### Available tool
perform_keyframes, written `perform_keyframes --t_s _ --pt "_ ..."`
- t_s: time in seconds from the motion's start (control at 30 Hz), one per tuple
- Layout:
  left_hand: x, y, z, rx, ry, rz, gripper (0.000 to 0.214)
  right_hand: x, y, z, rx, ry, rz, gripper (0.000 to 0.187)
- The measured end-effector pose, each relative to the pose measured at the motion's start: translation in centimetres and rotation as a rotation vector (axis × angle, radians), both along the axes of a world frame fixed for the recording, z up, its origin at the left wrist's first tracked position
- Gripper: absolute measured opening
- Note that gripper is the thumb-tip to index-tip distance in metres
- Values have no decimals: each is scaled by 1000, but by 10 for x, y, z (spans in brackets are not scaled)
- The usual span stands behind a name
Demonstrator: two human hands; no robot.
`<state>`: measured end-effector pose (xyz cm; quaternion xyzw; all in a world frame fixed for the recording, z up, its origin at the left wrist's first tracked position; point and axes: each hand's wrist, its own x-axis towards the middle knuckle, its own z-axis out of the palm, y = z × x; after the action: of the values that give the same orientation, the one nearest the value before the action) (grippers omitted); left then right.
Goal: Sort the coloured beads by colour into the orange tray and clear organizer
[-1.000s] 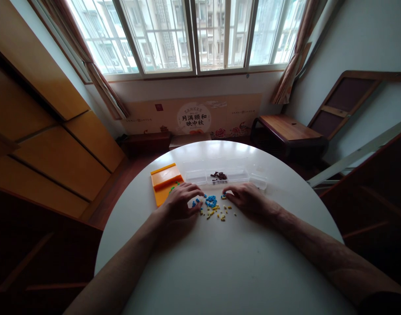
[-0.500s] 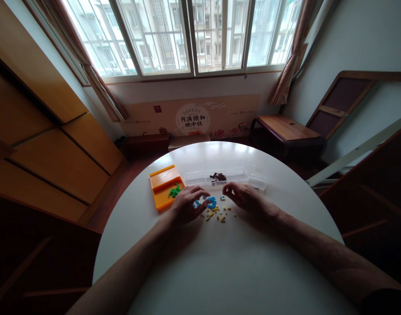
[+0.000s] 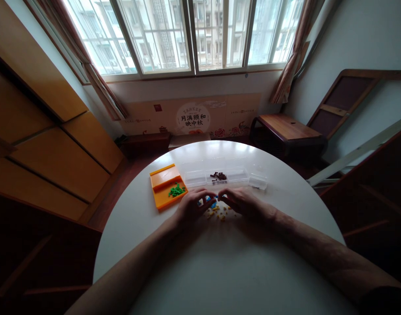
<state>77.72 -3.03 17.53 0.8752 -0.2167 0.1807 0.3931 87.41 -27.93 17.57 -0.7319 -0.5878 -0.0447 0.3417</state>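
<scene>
Blue beads (image 3: 211,201) are lying in a small heap on the white desk (image 3: 220,271), touching scattered yellow beads (image 3: 220,214). The left hand (image 3: 191,206) and right hand (image 3: 242,202) are flanking the heap. Each grip is sitting narrow with curled fingers, and I cannot tell whether either is holding a bead. The beads are likely light, hard and easily scattered, so pinch them singly by the sides.

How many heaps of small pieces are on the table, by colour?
Green heap, in the orange tray: 1
Dark brown heap, in the clear box: 1
Blue heap, between the left hand and right hand: 1
Yellow scatter, on the table: 1
Total: 4
</scene>
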Motion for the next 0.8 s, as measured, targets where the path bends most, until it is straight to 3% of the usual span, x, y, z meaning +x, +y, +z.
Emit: perform_keyframes --t_s 0.27,0.37,0.53,0.67,0.8 --pt "-2 -4 4 -17 0 4 15 -3 1 -2 -13 -49 -39 14" --pt "-3 -1 11 -24 -25 64 16 -4 -1 -2 -16 -20 -76 15" --pt "2 24 21 -63 -70 371 18 -4 0 0 -19 -48 -117 8" --pt "7 46 21 114 -83 606 19 -4 2 4 -23 -95 -88 11" --pt "9 53 17 247 -84 704 17 -3 3 7 5 -125 -49 18"
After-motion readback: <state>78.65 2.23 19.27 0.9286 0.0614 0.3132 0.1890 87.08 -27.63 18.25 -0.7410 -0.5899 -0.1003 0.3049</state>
